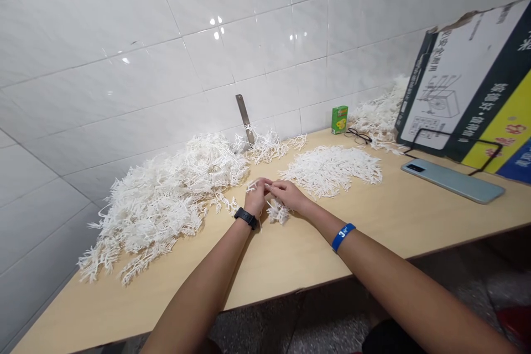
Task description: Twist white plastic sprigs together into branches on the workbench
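Observation:
My left hand (254, 197), with a black band on its wrist, is closed on a white branched piece whose tips stick out past the fingers. My right hand (289, 196) meets it at the fingertips, pinched on part of the same white branched material. Below the fingers, close to the tabletop, is a small white clump (277, 212); whether it hangs from the hands or lies on the table I cannot tell. To the left rises a large tangled heap of white branched pieces (166, 193). A flatter, spread pile (332, 168) lies beyond my right hand.
A metal ruler (244, 116) leans on the tiled wall behind a small white pile (267, 146). Toward the right are a green box (339, 120), glasses (359, 135), another white heap (379, 113), a phone (452, 181) on a black wire stand, and a large printed carton (464, 83).

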`<state>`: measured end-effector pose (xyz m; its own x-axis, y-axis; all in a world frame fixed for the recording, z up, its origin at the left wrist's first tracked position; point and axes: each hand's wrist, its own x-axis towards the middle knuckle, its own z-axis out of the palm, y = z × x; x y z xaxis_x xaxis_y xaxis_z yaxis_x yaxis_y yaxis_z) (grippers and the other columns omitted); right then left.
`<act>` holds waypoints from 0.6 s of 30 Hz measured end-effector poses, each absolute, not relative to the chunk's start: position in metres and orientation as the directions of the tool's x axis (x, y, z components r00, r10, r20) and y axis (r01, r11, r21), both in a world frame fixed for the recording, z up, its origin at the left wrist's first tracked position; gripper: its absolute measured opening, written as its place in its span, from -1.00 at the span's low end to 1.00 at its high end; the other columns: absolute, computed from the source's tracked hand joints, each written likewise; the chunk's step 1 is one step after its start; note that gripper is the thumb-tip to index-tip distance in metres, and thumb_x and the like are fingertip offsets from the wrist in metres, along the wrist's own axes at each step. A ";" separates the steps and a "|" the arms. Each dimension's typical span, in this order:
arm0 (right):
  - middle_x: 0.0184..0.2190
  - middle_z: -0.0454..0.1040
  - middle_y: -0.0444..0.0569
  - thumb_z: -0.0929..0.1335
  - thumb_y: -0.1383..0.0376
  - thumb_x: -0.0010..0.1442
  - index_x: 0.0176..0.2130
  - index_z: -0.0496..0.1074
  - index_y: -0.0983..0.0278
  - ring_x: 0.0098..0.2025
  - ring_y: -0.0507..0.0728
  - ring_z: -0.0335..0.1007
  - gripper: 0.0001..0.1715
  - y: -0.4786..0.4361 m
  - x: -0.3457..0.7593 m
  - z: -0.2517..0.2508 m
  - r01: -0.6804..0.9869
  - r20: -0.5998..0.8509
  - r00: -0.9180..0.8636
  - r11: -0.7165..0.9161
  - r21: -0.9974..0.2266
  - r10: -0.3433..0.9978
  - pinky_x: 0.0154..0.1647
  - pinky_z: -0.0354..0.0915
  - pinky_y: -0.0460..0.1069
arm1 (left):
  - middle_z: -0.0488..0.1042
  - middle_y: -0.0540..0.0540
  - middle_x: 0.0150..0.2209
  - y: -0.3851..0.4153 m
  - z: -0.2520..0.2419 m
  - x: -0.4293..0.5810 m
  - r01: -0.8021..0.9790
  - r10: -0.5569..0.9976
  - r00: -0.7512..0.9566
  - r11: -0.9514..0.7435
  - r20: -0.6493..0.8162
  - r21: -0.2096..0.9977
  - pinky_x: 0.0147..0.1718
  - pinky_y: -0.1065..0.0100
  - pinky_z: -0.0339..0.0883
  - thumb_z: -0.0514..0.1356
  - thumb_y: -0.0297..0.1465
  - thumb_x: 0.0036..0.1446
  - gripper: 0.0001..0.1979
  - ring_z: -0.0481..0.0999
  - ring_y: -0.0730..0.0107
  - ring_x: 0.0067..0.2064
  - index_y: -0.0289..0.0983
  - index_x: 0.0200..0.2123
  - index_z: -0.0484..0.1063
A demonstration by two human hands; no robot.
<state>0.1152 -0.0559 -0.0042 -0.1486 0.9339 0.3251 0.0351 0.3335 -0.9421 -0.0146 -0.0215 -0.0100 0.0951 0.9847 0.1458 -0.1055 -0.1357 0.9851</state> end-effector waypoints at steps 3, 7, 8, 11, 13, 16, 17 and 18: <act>-0.49 0.34 -0.09 0.26 0.21 0.04 -0.63 0.27 0.28 -0.40 0.04 0.24 -0.71 -0.059 0.117 -0.003 0.110 0.355 -0.169 0.376 -0.920 0.919 -0.37 0.15 -0.07 | 0.34 0.04 -0.67 -0.016 -0.003 -0.026 -0.199 0.997 -0.030 -0.069 0.064 0.978 -0.20 0.27 0.41 0.09 -0.04 0.17 -0.62 0.56 0.31 -0.35 -0.24 -0.41 0.38; -0.54 0.31 -0.12 0.21 0.20 0.16 -0.55 0.31 0.27 -0.41 0.06 0.25 -0.68 -0.057 0.123 -0.005 0.264 0.384 -0.020 0.375 -0.888 0.923 -0.35 0.14 -0.05 | 0.47 -0.02 -0.54 -0.016 0.007 -0.034 -0.241 1.000 -0.007 -0.031 0.030 0.970 -0.29 0.36 0.41 0.11 -0.06 0.18 -0.62 0.55 0.42 -0.41 -0.27 -0.36 0.40; -0.52 0.33 -0.11 0.20 0.19 0.18 -0.53 0.33 0.27 -0.40 0.07 0.27 -0.66 -0.056 0.125 -0.006 0.314 0.398 0.028 0.370 -0.874 0.917 -0.34 0.15 -0.04 | 0.52 -0.06 -0.48 -0.017 0.008 -0.033 -0.253 1.000 0.014 -0.018 0.022 0.967 -0.29 0.37 0.41 0.09 -0.07 0.20 -0.63 0.54 0.43 -0.41 -0.28 -0.33 0.41; -0.33 0.46 -0.01 0.21 0.23 0.21 -0.36 0.45 0.27 -0.27 0.12 0.34 -0.72 -0.050 0.131 -0.011 0.452 0.471 0.156 0.361 -0.816 0.868 -0.22 0.21 0.00 | 0.59 -0.17 -0.28 -0.022 0.009 -0.027 -0.274 0.994 0.104 0.013 0.016 0.962 -0.26 0.35 0.40 0.06 -0.10 0.24 -0.62 0.55 0.42 -0.36 -0.29 -0.28 0.45; -0.13 0.48 0.06 0.23 0.28 0.19 -0.18 0.48 0.27 -0.16 0.14 0.36 -0.71 -0.048 0.134 -0.014 0.493 0.496 0.216 0.345 -0.799 0.841 -0.10 0.23 0.03 | 0.59 -0.21 -0.16 -0.024 0.008 -0.024 -0.277 0.987 0.160 0.014 0.032 0.961 -0.17 0.31 0.39 0.04 -0.08 0.24 -0.60 0.57 0.35 -0.25 -0.28 -0.25 0.47; -0.07 0.48 0.07 0.24 0.25 0.21 -0.11 0.48 0.27 -0.10 0.16 0.37 -0.68 -0.049 0.134 -0.014 0.476 0.468 0.221 0.324 -0.818 0.855 -0.06 0.24 0.04 | 0.54 -0.22 -0.03 -0.025 0.007 -0.024 -0.262 0.975 0.204 -0.029 0.084 0.965 -0.04 0.23 0.34 0.02 -0.04 0.24 -0.56 0.52 0.25 -0.05 -0.26 -0.21 0.48; -0.11 0.50 0.06 0.24 0.23 0.22 -0.14 0.49 0.27 -0.11 0.16 0.38 -0.69 -0.051 0.133 -0.013 0.462 0.455 0.196 0.328 -0.824 0.869 -0.09 0.24 0.03 | 0.52 -0.21 0.01 -0.025 0.007 -0.025 -0.255 0.972 0.213 -0.047 0.103 0.966 -0.01 0.21 0.32 0.01 -0.04 0.24 -0.56 0.49 0.23 0.01 -0.25 -0.19 0.49; -0.16 0.52 0.04 0.24 0.20 0.23 -0.19 0.51 0.26 -0.14 0.15 0.39 -0.69 -0.052 0.131 -0.012 0.444 0.439 0.159 0.333 -0.832 0.884 -0.12 0.25 0.02 | 0.50 -0.20 0.05 -0.025 0.007 -0.025 -0.251 0.968 0.220 -0.063 0.120 0.966 0.02 0.20 0.29 0.01 -0.04 0.24 -0.56 0.46 0.22 0.05 -0.24 -0.17 0.49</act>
<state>0.1314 -0.0523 -0.0122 0.1586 0.8844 0.4389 0.4436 0.3333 -0.8320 -0.0254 -0.0253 0.0067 0.2200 0.9681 0.1198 -0.2507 -0.0626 0.9660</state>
